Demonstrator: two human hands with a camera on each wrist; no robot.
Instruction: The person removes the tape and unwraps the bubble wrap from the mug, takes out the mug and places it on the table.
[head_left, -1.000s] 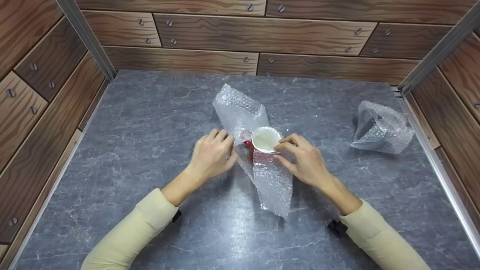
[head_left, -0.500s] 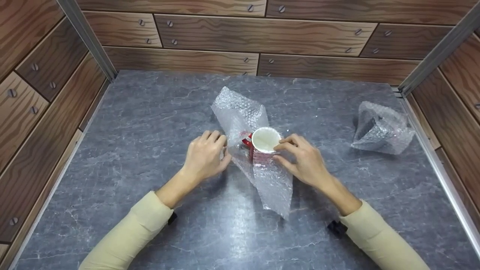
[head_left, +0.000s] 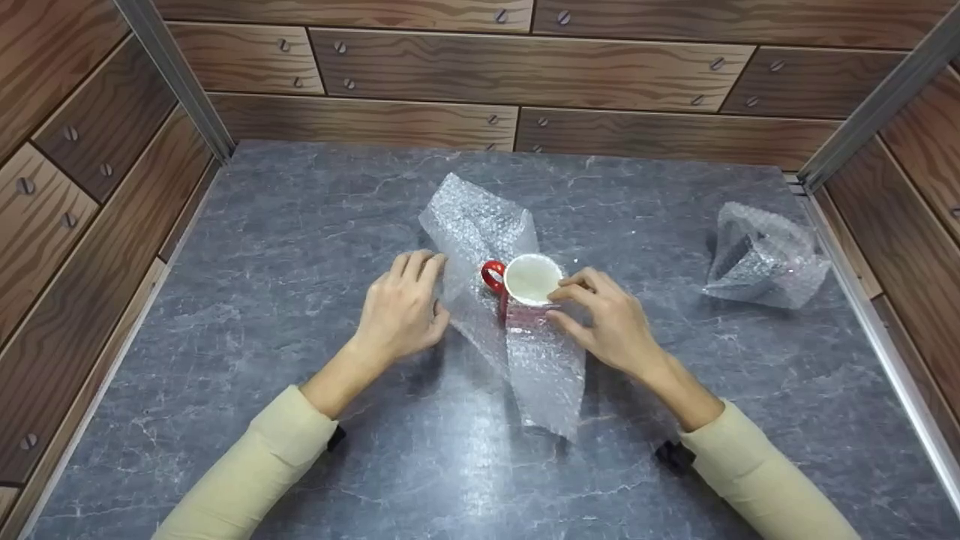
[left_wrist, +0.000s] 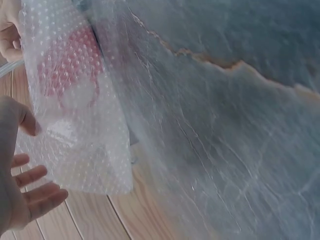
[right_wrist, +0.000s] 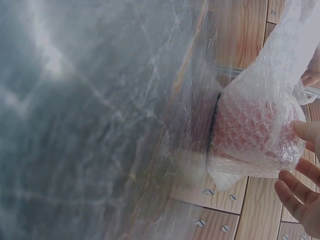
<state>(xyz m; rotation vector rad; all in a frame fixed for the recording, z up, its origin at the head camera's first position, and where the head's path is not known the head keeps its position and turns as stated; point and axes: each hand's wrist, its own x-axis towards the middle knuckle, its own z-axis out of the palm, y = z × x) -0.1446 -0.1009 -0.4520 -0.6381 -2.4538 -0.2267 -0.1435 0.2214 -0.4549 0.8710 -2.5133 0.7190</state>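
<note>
A red mug (head_left: 493, 277) with a white inside stands upright on the table, its handle pointing left. Bubble wrap (head_left: 546, 375) covers the mug's near side and spreads out in front of and behind it. In the head view, my right hand (head_left: 609, 319) pinches the wrap at the mug's right rim between thumb and index finger. My left hand (head_left: 401, 304) is beside the wrap's left edge. Seen from the left wrist, that left hand (left_wrist: 25, 185) has its fingers spread apart beside the wrap, gripping nothing. The mug's red side (right_wrist: 250, 127) shows through the wrap in the right wrist view.
A crumpled piece of bubble wrap (head_left: 769, 259) lies at the table's right side. The grey marbled table (head_left: 300, 217) is bordered by wood-patterned walls (head_left: 525, 71) and metal posts (head_left: 180, 82).
My left hand has moved left, away from the mug, and let the wrap go. The wrap's left flap has opened out, uncovering the red handle. My right hand stays put.
</note>
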